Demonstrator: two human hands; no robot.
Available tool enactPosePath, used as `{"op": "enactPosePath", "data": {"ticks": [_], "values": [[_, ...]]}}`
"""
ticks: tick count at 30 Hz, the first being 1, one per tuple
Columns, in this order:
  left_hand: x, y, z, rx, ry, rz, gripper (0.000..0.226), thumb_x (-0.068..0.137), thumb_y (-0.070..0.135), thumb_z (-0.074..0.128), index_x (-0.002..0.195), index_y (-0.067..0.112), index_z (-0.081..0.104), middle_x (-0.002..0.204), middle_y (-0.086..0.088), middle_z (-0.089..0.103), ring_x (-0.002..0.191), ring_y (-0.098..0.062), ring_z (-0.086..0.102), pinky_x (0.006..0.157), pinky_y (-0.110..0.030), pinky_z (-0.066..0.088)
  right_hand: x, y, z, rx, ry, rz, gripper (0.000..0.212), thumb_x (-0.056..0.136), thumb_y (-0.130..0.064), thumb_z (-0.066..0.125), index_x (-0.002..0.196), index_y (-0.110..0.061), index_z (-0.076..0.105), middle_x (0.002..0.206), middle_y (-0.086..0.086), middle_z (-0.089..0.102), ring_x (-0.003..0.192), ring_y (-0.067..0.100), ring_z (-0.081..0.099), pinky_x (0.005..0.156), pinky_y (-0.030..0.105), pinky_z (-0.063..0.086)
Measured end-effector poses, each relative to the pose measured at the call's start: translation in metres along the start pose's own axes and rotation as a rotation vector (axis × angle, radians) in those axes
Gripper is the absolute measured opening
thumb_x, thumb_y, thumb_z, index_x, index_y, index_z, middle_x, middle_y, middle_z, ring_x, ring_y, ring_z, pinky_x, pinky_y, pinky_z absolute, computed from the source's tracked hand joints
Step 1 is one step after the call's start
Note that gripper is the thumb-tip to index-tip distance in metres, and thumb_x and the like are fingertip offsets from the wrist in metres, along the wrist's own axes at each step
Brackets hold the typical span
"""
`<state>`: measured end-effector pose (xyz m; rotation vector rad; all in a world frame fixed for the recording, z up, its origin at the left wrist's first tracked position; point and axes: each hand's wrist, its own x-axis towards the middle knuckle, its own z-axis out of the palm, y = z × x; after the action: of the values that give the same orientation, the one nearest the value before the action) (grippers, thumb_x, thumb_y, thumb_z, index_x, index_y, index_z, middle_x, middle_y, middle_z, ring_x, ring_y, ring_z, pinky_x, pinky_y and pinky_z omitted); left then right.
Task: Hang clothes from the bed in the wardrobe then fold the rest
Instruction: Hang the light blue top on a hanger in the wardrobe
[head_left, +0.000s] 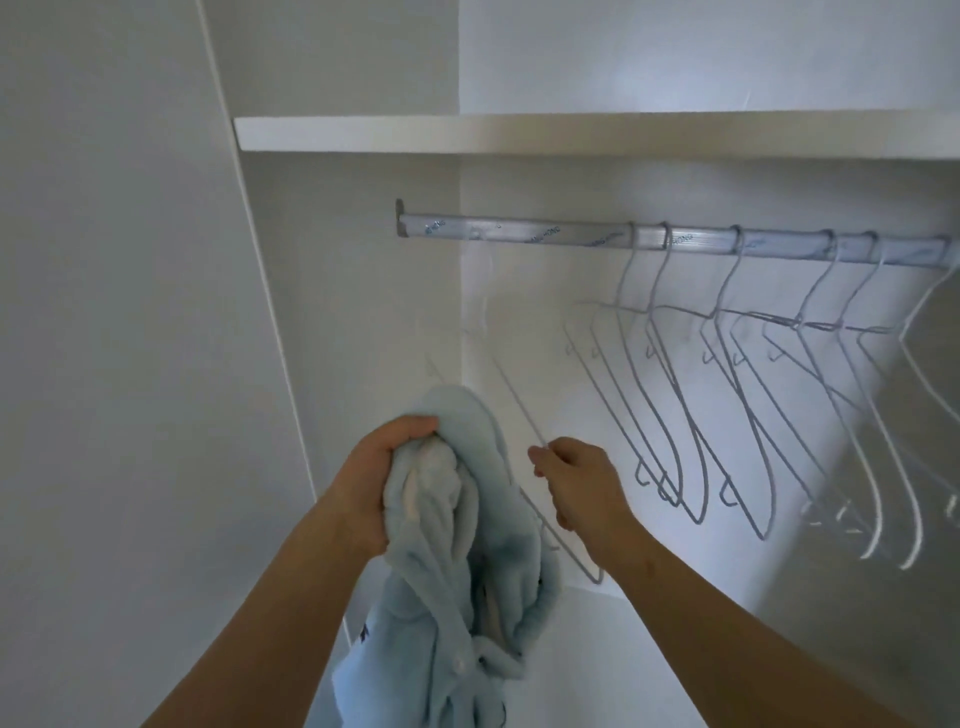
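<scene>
My left hand (382, 483) grips a bunched light-blue fleece garment (467, 582) with white buttons, held up inside the wardrobe. My right hand (576, 483) pinches the wire of a pale hanger (511, 400), which looks blurred and hangs off the left stretch of the silver rail (519, 236); the hanger's lower end runs down behind the garment. The garment's lower part hangs down between my forearms and leaves the bottom of the view.
Several bare wire hangers (727, 395) hang in a row on the right half of the rail. A white shelf (519, 135) runs above the rail. The white wardrobe side wall (130, 364) stands at the left, the back wall just behind the hangers.
</scene>
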<state>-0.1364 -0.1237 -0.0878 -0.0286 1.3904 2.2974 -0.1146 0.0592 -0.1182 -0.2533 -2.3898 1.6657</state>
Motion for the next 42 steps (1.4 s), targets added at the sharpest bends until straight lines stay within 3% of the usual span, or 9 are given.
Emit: {"op": "enactPosePath", "data": {"ticks": [7, 10, 15, 20, 25, 30, 32, 36, 42], "values": [[-0.001, -0.005, 0.01, -0.038, -0.206, 0.018, 0.035, 0.084, 0.021, 0.055, 0.058, 0.007, 0.074, 0.059, -0.01, 0.068, 0.051, -0.019, 0.066, 0.045, -0.024, 0.053, -0.084, 0.035, -0.023, -0.162, 0.074, -0.079, 0.042, 0.083, -0.015, 0.06, 0.052, -0.02, 0.032, 0.044, -0.011, 0.033, 0.044, 0.004, 0.03, 0.047, 0.01, 0.029], [-0.012, -0.01, 0.021, -0.039, -0.368, -0.007, 0.034, 0.04, 0.024, 0.087, 0.067, 0.007, 0.076, 0.066, -0.01, 0.07, 0.057, -0.019, 0.067, 0.05, -0.026, 0.055, -0.116, 0.047, -0.041, -0.182, 0.187, -0.049, 0.047, 0.081, -0.008, 0.06, 0.048, -0.023, 0.03, 0.042, -0.011, 0.032, 0.044, 0.004, 0.029, 0.046, 0.01, 0.03], [-0.028, -0.029, 0.062, 0.106, -0.586, -0.119, 0.028, 0.064, 0.008, 0.065, 0.089, 0.013, 0.076, 0.087, -0.012, 0.072, 0.072, -0.022, 0.069, 0.062, -0.03, 0.058, -0.137, 0.033, -0.061, -0.261, 0.219, -0.03, 0.021, 0.082, -0.014, 0.061, 0.069, -0.027, 0.05, 0.058, -0.01, 0.053, 0.054, 0.007, 0.047, 0.056, 0.014, 0.042], [-0.038, -0.042, 0.107, 0.443, -0.619, -0.144, 0.036, 0.072, 0.016, 0.061, 0.106, 0.006, 0.063, 0.092, -0.018, 0.068, 0.073, -0.024, 0.066, 0.063, -0.029, 0.057, -0.135, -0.002, -0.089, 0.146, 0.434, -0.038, 0.019, 0.078, -0.006, 0.06, 0.078, -0.025, 0.056, 0.049, -0.008, 0.049, 0.043, 0.004, 0.043, 0.045, 0.016, 0.035], [-0.021, -0.045, 0.113, 0.817, -0.221, 0.086, 0.021, 0.084, 0.023, 0.067, 0.089, 0.003, 0.065, 0.08, -0.014, 0.067, 0.063, -0.021, 0.063, 0.062, -0.027, 0.054, -0.16, 0.004, -0.13, 0.226, 0.633, -0.112, 0.028, 0.092, -0.018, 0.052, 0.068, -0.024, 0.064, 0.039, -0.016, 0.043, 0.036, -0.001, 0.037, 0.039, 0.008, 0.029], [0.006, -0.049, 0.107, 0.513, 0.133, 0.237, 0.02, 0.087, 0.027, 0.063, 0.093, 0.009, 0.056, 0.081, -0.007, 0.059, 0.07, -0.02, 0.057, 0.071, -0.03, 0.049, -0.176, 0.012, -0.157, 0.394, 0.685, -0.11, 0.035, 0.097, -0.013, 0.046, 0.064, -0.013, 0.058, 0.035, -0.012, 0.034, 0.032, 0.0, 0.029, 0.035, 0.01, 0.026], [0.011, -0.045, 0.11, 0.457, 0.17, 0.29, 0.016, 0.088, 0.027, 0.061, 0.09, 0.013, 0.055, 0.079, -0.003, 0.057, 0.067, -0.016, 0.055, 0.062, -0.026, 0.047, -0.178, 0.012, -0.164, 0.359, 0.664, -0.098, 0.036, 0.095, -0.014, 0.05, 0.06, -0.014, 0.059, 0.036, -0.01, 0.033, 0.032, 0.002, 0.027, 0.034, 0.011, 0.025], [0.011, -0.031, 0.117, 0.584, 0.115, 0.415, 0.021, 0.09, 0.028, 0.057, 0.099, 0.01, 0.058, 0.087, -0.007, 0.057, 0.082, -0.024, 0.056, 0.08, -0.038, 0.048, -0.182, 0.012, -0.171, 0.235, 0.585, -0.105, 0.039, 0.087, -0.014, 0.063, 0.048, -0.019, 0.065, 0.036, -0.006, 0.034, 0.032, 0.005, 0.028, 0.034, 0.013, 0.025], [0.006, -0.013, 0.115, 0.568, 0.098, 0.465, 0.022, 0.088, 0.034, 0.058, 0.101, 0.015, 0.058, 0.09, -0.005, 0.06, 0.082, -0.022, 0.057, 0.078, -0.035, 0.047, -0.179, 0.013, -0.181, 0.247, 0.579, -0.044, 0.039, 0.087, -0.013, 0.063, 0.047, -0.016, 0.064, 0.035, -0.006, 0.032, 0.03, 0.006, 0.025, 0.033, 0.013, 0.022]]}}
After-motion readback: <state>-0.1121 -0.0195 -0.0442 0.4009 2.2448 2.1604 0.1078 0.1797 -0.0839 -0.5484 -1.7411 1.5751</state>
